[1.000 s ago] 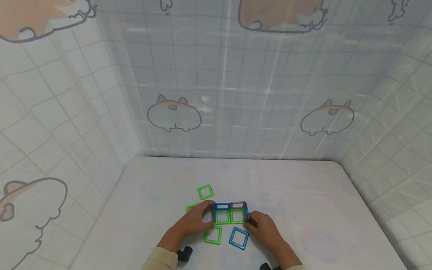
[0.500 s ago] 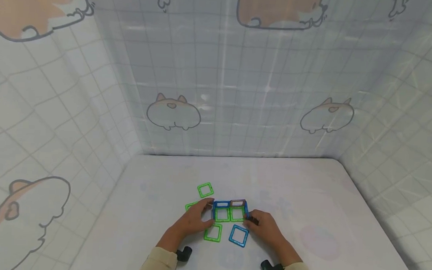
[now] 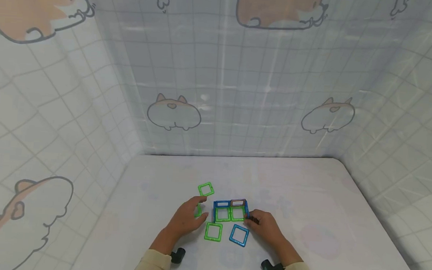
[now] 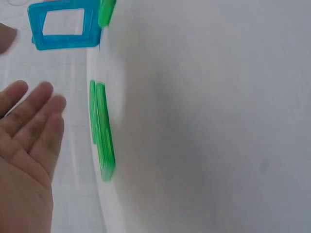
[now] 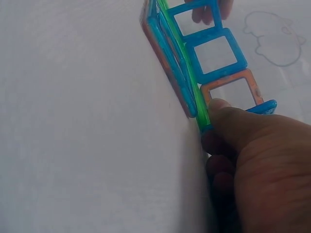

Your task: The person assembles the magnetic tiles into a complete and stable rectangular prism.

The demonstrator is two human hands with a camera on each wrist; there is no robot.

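Observation:
Square magnetic tiles form a low open box in front of me: green tiles (image 3: 230,214) for its floor, a blue tile (image 3: 222,201) and an orange tile (image 3: 238,200) along the back, a blue tile (image 3: 214,211) at the left end. My right hand (image 3: 267,228) pinches the blue tile (image 3: 247,209) at the right end, partly hiding it; the thumb (image 5: 221,109) shows in the right wrist view. Apart from the box on its left, my left hand (image 3: 184,219) has loosely extended fingers and holds nothing, above a half-hidden green tile (image 3: 198,210).
On the white table (image 3: 308,189), a loose green tile (image 3: 206,231) and a loose blue tile (image 3: 232,233) lie in front of the box. Another green tile (image 3: 206,184) lies behind it to the left. A patterned curtain (image 3: 238,132) encloses the back and sides.
My left hand has let go of the box's left end and drawn back to the left. The right hand keeps its place at the right end.

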